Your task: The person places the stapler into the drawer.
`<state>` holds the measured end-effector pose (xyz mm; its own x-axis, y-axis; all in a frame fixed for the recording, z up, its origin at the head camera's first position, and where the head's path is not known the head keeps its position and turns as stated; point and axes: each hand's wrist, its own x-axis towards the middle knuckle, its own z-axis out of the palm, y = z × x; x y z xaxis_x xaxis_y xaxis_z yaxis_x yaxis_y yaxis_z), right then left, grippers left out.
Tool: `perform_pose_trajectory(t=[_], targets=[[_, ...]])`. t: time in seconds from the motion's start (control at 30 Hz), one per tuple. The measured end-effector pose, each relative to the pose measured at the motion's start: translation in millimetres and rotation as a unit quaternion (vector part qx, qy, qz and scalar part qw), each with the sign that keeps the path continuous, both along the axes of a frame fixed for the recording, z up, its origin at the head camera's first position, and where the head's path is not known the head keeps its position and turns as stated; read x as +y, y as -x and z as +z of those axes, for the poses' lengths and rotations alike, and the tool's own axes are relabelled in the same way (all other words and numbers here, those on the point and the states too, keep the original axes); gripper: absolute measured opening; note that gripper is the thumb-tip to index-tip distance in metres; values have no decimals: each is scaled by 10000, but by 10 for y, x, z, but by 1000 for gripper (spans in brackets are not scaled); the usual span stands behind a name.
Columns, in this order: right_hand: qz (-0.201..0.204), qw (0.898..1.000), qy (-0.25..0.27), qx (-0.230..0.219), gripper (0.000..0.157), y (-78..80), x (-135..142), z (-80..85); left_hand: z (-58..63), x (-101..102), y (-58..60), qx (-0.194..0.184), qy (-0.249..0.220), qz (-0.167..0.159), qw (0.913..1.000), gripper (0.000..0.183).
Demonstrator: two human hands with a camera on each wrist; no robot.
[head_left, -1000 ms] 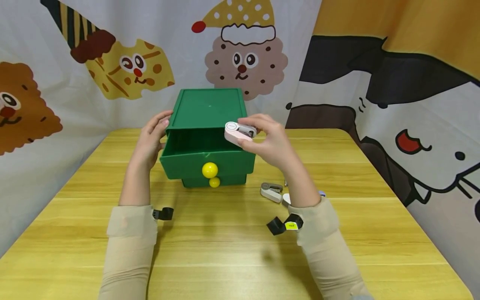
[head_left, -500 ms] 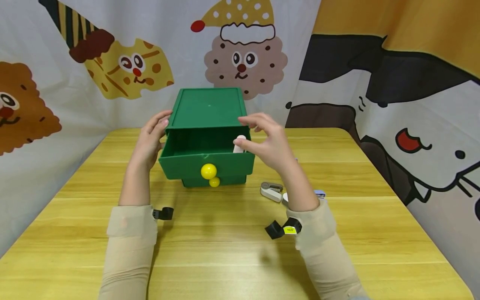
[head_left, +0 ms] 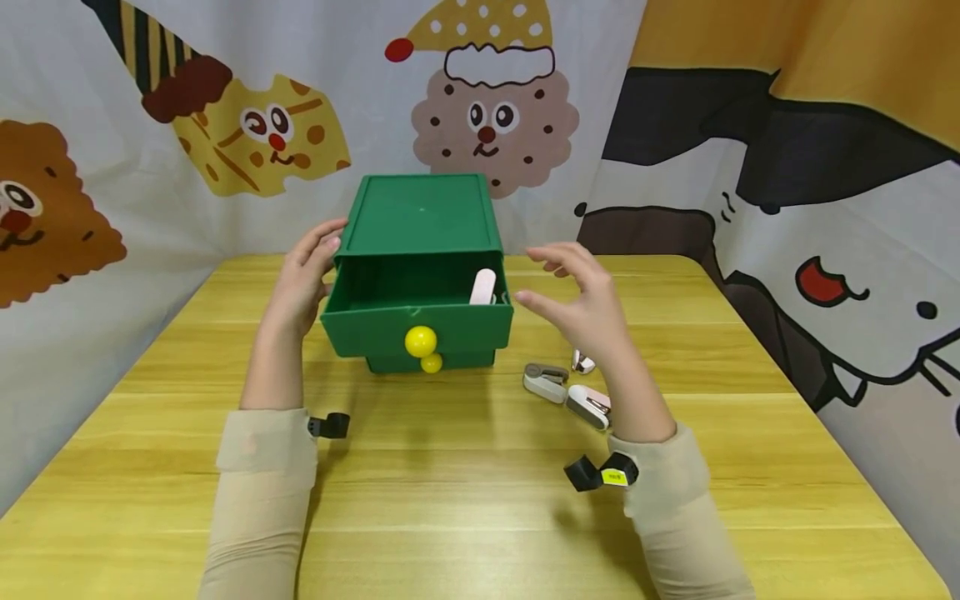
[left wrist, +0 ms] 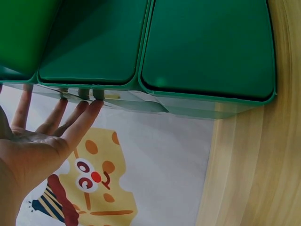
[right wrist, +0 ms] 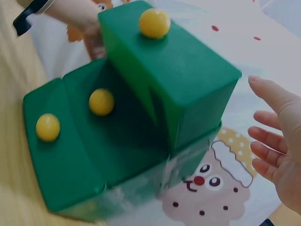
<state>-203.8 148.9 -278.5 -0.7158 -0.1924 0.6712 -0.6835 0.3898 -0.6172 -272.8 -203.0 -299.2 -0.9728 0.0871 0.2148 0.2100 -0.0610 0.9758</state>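
A green drawer cabinet [head_left: 422, 215] with yellow knobs stands on the table, its top drawer [head_left: 367, 332] pulled out. In that drawer, at the right end, a pale pink stapler [head_left: 482, 286] leans up; its lower part is hidden behind the drawer front. My left hand [head_left: 300, 275] rests on the cabinet's left side, and the left wrist view shows its fingers [left wrist: 82, 122] extended against the wall. Just right of the drawer, my right hand [head_left: 588, 300] is in the air, thumb and fingers spread, holding nothing. The right wrist view shows it apart from the cabinet.
On the table right of the cabinet lie a grey-and-white stapler [head_left: 545, 382], a pink-and-white stapler [head_left: 590, 407] and a small, partly hidden white item [head_left: 582, 362]. A cartoon-printed curtain [head_left: 285, 217] hangs behind and beside the table [head_left: 420, 483].
My right hand has let go of the pale pink stapler inside the top drawer and moved out to the right. The left hand has stayed on the cabinet's side.
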Motion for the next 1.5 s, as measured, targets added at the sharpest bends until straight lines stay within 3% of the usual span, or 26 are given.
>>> perform_pose_trajectory(t=[0.23, 0.47, 0.87, 1.3, 1.5], targets=[[-207, 9995, -250, -50, 47, -8, 180, -112, 2, -2, 2, 24, -11, -9, 10000, 48], [-114, 9956, -800, -465, 51, 0, 311, -284, -9, -8, 3, 116, -16, -62, 9999, 46], [161, 9787, -1423, -1471, 58, 40, 511, -649, -12, -2, -8, 157, -15, -73, 9998, 47], [964, 9543, -1911, -2085, 62, 155, 653, -958, -6, -7, -17, 113, 44, -50, 9999, 47], [1098, 9454, -1989, -2336, 64, 172, 682, -1054, -10, -7, -11, 116, 44, -58, 9999, 46]])
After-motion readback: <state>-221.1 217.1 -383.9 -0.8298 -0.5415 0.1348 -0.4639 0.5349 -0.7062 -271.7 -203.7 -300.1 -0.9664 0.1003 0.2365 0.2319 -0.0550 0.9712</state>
